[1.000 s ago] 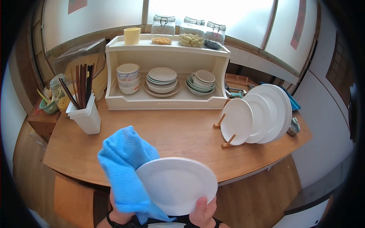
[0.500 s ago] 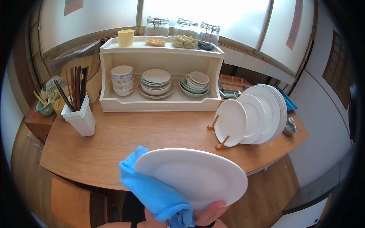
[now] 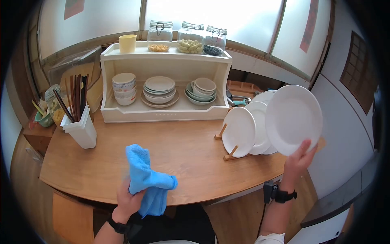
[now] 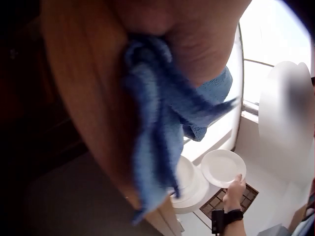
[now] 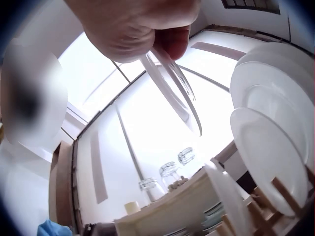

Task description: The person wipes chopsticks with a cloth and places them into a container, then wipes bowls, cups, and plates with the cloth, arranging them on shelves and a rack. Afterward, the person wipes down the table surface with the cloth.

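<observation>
My right hand [image 3: 299, 162] pinches the lower edge of a white plate [image 3: 293, 120], raised in front of and beside the plates in the wooden rack [image 3: 231, 156]. In the right wrist view the plate [image 5: 172, 88] shows nearly edge-on below the hand [image 5: 138, 24], apart from the racked plates [image 5: 268, 157]. My left hand [image 3: 129, 198] grips a bunched blue cloth [image 3: 148, 179] above the table's front edge. The cloth [image 4: 157, 113] hangs from the left hand [image 4: 187, 34] in the left wrist view.
A cream shelf [image 3: 166, 116] at the back of the table [image 3: 178, 140] holds stacked bowls [image 3: 124, 89], small plates and cups, with glass jars [image 3: 190, 38] and a yellow cup [image 3: 127, 44] on top. A white holder [image 3: 83, 130] with chopsticks stands at the left.
The plate has moved from the front middle, against the cloth, up and right to the rack, held by my right hand. My left hand and the cloth are now apart from it, further left.
</observation>
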`<state>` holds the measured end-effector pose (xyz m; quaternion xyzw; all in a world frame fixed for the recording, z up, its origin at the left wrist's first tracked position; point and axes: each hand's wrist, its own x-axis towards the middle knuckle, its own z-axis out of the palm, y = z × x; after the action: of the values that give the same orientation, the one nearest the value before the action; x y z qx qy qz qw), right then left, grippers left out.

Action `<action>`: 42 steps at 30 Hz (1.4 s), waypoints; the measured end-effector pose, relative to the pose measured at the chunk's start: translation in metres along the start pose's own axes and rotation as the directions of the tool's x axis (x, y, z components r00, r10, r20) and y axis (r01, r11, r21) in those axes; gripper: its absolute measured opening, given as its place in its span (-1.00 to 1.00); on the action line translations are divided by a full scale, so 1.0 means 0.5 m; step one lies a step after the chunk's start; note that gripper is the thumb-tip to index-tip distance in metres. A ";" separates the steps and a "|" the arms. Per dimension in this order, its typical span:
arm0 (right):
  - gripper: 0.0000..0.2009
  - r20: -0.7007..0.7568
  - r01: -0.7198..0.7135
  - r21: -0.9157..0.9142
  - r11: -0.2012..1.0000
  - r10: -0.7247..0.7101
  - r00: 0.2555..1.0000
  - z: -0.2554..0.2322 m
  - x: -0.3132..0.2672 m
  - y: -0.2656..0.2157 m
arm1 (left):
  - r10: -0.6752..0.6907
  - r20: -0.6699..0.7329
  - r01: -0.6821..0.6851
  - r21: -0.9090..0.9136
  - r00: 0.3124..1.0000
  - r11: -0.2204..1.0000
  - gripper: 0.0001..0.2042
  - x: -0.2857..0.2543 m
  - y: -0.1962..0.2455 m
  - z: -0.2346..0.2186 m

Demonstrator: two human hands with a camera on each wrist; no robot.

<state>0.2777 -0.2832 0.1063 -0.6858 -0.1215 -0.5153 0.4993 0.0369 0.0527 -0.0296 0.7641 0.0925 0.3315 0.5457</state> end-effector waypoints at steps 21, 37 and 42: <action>-0.69 0.564 0.251 -0.202 0.947 -0.097 0.820 0.136 -0.028 0.071 | -0.014 0.026 0.014 0.007 1.000 1.000 -0.74 0.007 -0.001 0.012; -0.74 0.720 0.295 -0.288 0.911 0.003 0.694 0.142 -0.002 0.063 | 0.045 -0.035 -0.045 0.005 0.998 0.999 -0.68 -0.001 -0.007 0.002; -0.76 0.711 0.401 -0.275 0.874 -0.097 0.697 0.129 0.033 0.046 | 0.028 -0.036 -0.030 -0.054 0.999 0.998 -0.68 -0.005 -0.012 -0.003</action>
<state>0.3384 -0.2477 0.1091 -0.8904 -0.2777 -0.3076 0.1883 0.0355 0.0552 -0.0356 0.7442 0.0818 0.3552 0.5597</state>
